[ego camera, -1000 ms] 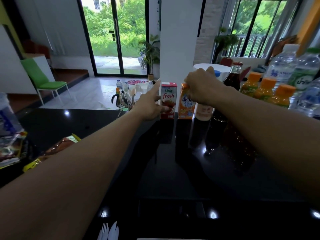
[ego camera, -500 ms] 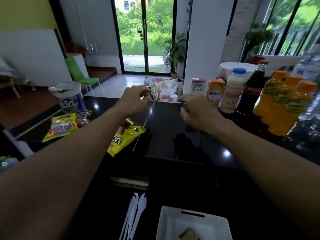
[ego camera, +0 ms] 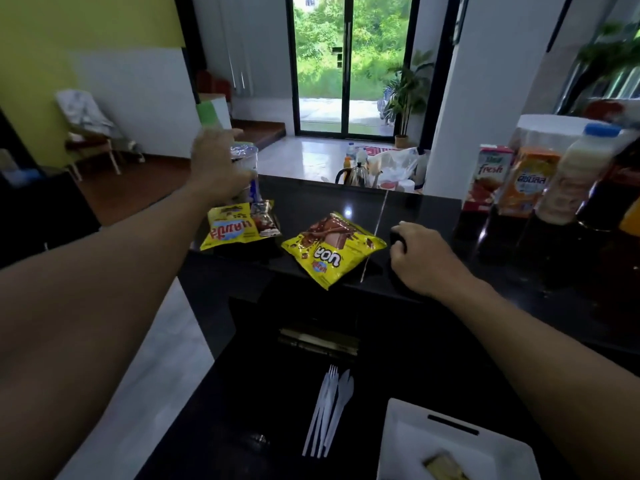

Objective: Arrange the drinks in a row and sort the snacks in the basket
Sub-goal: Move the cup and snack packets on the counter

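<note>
Left hand (ego camera: pixel 218 164) reaches over the cup (ego camera: pixel 247 155) at the bench's (ego camera: pixel 311 192) far left, grip unclear; my right hand (ego camera: pixel 420 258) rests loosely curled just right of the yellow bag (ego camera: pixel 332 251).

Head-worn view, downward over counter (ego camera: pixel 467 327)

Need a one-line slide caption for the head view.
Left hand at the lidded cup, right hand resting on the black counter near yellow snack bags; drinks stand far right.
</note>
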Tool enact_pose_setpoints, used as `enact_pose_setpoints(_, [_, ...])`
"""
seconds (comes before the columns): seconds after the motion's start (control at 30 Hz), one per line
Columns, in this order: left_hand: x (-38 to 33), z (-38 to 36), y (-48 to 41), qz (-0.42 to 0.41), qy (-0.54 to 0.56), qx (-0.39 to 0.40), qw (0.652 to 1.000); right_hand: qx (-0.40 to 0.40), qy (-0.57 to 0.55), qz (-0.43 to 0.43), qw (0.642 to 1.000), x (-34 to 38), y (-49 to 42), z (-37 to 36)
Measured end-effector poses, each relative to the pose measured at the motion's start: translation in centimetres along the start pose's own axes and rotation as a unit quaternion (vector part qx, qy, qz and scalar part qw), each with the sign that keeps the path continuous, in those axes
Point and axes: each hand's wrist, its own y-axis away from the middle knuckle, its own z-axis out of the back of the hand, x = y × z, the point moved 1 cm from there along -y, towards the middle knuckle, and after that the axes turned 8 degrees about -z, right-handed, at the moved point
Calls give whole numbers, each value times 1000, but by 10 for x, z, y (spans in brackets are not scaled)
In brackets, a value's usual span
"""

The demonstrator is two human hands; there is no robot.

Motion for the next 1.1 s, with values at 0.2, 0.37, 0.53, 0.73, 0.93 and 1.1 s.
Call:
enact_pose_setpoints(0.2, [17,-15,0,37,69,7,997,-20,0,5,1000,0,1,-1])
enact_pose_setpoints(0.37, [25,-24,-4,39,106,-31,993,-20,0,0,1000,-1,1,0])
enact_pose_setpoints(0.53, [24,-22,-4,61,133,-70,987,-22,1,4,1000,1,2,3])
enact_pose_setpoints(0.73, [0,-23,-4,19,159,-97,982,-56,34,-4,998,0,20,21])
enact_pose_setpoints(0.93, [-51,-42,-17,-34,200,-77,976,-33,92,-78,992,-56,32,61])
enact_pose_setpoints(1.1, [-120,-68,-20,-73,240,-34,968,32,72,-118,990,-112,48,81])
